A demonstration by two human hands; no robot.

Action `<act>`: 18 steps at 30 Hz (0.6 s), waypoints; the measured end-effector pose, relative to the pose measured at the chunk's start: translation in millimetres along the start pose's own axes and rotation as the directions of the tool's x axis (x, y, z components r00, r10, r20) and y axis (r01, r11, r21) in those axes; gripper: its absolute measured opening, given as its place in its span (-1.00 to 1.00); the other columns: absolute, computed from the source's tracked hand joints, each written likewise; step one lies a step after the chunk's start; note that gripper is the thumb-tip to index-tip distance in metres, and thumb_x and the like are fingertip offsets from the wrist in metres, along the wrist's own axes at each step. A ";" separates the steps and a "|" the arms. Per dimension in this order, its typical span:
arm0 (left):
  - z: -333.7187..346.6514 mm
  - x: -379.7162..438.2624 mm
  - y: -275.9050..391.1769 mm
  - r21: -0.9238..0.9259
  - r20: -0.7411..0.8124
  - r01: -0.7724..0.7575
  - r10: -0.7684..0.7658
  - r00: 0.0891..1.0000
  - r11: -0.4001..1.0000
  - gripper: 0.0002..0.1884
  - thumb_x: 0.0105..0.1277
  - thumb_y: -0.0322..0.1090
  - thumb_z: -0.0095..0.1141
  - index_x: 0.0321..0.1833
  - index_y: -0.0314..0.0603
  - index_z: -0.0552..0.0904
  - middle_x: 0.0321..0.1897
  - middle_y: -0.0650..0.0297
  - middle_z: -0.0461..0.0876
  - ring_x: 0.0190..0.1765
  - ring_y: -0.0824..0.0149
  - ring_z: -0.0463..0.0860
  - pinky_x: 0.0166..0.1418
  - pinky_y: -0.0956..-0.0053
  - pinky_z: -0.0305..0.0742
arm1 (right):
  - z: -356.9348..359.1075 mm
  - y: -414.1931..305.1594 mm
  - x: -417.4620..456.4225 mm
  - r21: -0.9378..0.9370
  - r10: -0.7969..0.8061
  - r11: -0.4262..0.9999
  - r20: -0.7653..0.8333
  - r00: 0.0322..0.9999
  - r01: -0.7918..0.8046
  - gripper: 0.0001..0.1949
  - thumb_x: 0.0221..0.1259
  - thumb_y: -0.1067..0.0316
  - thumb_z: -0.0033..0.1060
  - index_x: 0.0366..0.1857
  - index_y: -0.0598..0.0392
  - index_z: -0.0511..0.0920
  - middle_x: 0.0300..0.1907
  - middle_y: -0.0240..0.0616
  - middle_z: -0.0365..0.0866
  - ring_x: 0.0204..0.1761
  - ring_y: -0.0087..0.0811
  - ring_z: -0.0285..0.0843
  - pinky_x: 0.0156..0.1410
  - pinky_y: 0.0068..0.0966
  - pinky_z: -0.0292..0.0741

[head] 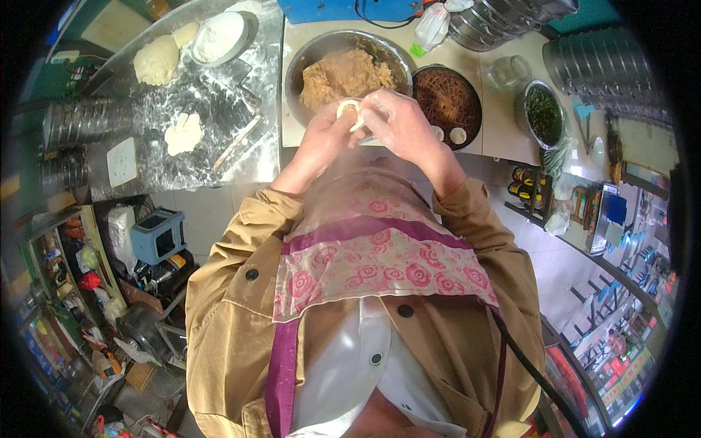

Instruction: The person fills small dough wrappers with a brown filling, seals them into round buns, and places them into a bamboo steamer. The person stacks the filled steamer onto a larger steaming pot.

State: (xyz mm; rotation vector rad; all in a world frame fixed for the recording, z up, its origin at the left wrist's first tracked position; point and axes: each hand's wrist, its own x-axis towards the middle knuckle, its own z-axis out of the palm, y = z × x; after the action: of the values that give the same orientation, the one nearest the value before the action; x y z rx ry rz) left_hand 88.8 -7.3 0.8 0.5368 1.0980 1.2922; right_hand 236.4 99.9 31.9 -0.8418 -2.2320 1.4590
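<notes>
My left hand cups a round dough wrapper with some brown filling in its middle. The fingers of my right hand pinch the wrapper's right edge. A thin metal tool shows below the right fingers; its grip is mostly hidden. Just beyond my hands stands a large steel bowl heaped with light brown filling paste. Right of it is a round steamer tray lined with brown strands. Small white buns sit at its near edge, one partly behind my right hand.
At left, a floured metal worktop holds dough pieces, a rolling pin, a flour bowl, a dough mass and a white scraper. At right are a glass jar, a bowl of chopped greens and stacked steamers.
</notes>
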 end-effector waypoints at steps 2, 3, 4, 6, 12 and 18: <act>3.0 -0.8 3.3 0.075 -0.009 -0.008 0.009 1.000 0.997 -0.70 0.53 -0.30 -0.06 0.19 -0.34 0.51 -0.18 0.28 0.62 -0.35 0.51 0.50 -0.30 0.64 0.37 | 5.7 3.1 -2.4 0.111 0.038 0.993 -0.045 0.998 -0.033 -0.79 0.31 0.29 0.18 -0.14 0.21 0.62 -0.20 -0.03 0.69 -0.19 -0.16 0.70 -0.07 -0.33 0.56; 0.7 0.2 2.9 0.051 0.019 0.013 -0.014 1.000 0.999 -0.68 0.51 -0.33 -0.08 0.21 -0.35 0.50 -0.16 0.27 0.62 -0.32 0.50 0.51 -0.29 0.62 0.38 | 7.7 4.2 -3.4 0.166 0.058 0.985 -0.065 0.996 -0.047 -0.78 0.31 0.29 0.18 -0.12 0.20 0.62 -0.20 -0.02 0.69 -0.18 -0.15 0.70 -0.07 -0.33 0.57; -3.8 2.9 2.4 0.027 0.049 0.035 -0.036 0.998 0.999 -0.66 0.49 -0.35 -0.11 0.23 -0.35 0.48 -0.13 0.26 0.62 -0.30 0.49 0.52 -0.28 0.61 0.39 | 7.2 4.8 -3.1 0.124 0.044 0.992 -0.039 0.998 -0.038 -0.78 0.31 0.29 0.19 -0.12 0.21 0.62 -0.20 -0.01 0.69 -0.18 -0.14 0.70 -0.06 -0.33 0.57; -6.4 3.3 1.6 -0.030 0.062 0.078 -0.077 0.995 0.996 -0.61 0.45 -0.38 -0.17 0.28 -0.36 0.46 -0.07 0.23 0.61 -0.24 0.46 0.53 -0.25 0.58 0.42 | 4.8 6.3 -1.7 0.039 0.018 0.999 0.013 1.000 -0.019 -0.78 0.30 0.30 0.19 -0.11 0.21 0.62 -0.19 0.01 0.69 -0.17 -0.13 0.70 -0.06 -0.33 0.57; 14.2 -3.2 21.0 -0.171 0.058 0.081 -0.072 0.996 0.982 -0.56 0.46 -0.29 -0.20 0.32 -0.36 0.42 0.10 0.16 0.57 -0.11 0.41 0.55 -0.20 0.52 0.46 | 3.9 -13.0 -6.6 0.272 0.087 0.958 0.029 0.996 -0.092 -0.79 0.29 0.33 0.20 -0.12 0.21 0.62 -0.22 0.00 0.68 -0.17 -0.13 0.69 -0.08 -0.32 0.57; -1.2 1.0 1.6 0.106 -0.035 0.050 -0.047 0.998 0.993 -0.62 0.47 -0.26 -0.14 0.18 -0.36 0.55 -0.15 0.26 0.63 -0.30 0.49 0.53 -0.30 0.62 0.39 | 7.1 9.5 -5.3 0.032 -0.059 0.998 -0.010 0.998 0.060 -0.81 0.28 0.35 0.22 -0.12 0.19 0.62 -0.24 0.00 0.68 -0.25 -0.18 0.73 -0.10 -0.30 0.59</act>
State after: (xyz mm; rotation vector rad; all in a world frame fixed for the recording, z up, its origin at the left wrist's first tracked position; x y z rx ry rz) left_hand 86.8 -6.2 1.3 0.5673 1.2050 1.2084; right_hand 239.2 94.2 20.5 -0.7640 -2.2012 1.4571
